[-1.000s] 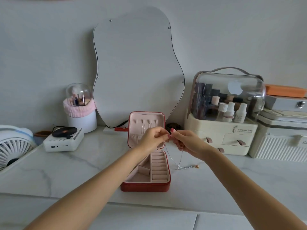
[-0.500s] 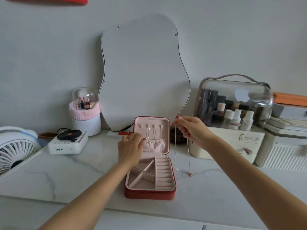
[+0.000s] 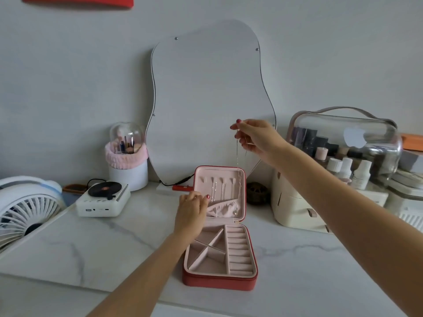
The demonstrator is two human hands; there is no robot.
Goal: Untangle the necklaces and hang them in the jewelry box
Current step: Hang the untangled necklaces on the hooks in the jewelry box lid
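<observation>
A red jewelry box (image 3: pixel 219 279) with a pink lining stands open on the marble counter, its lid upright. Two thin chains (image 3: pixel 218 191) hang from hooks inside the lid. My right hand (image 3: pixel 254 136) is raised above the lid's right side and pinches a thin silver necklace (image 3: pixel 238 170). The necklace dangles in front of the lid, and its small pendant reaches the fabric pocket. My left hand (image 3: pixel 192 208) rests against the lid's left edge with its fingers curled on it.
A wavy mirror (image 3: pixel 210 99) leans on the wall behind the box. To the left are a record-player gadget (image 3: pixel 103 199), a brush holder (image 3: pixel 127 156) and a fan (image 3: pixel 25 209). A clear-topped cosmetics case (image 3: pixel 338 170) stands at the right.
My hands parted from in front of the box. The right hand lifted the necklace up and over the lid. The left hand dropped to the lid's left edge.
</observation>
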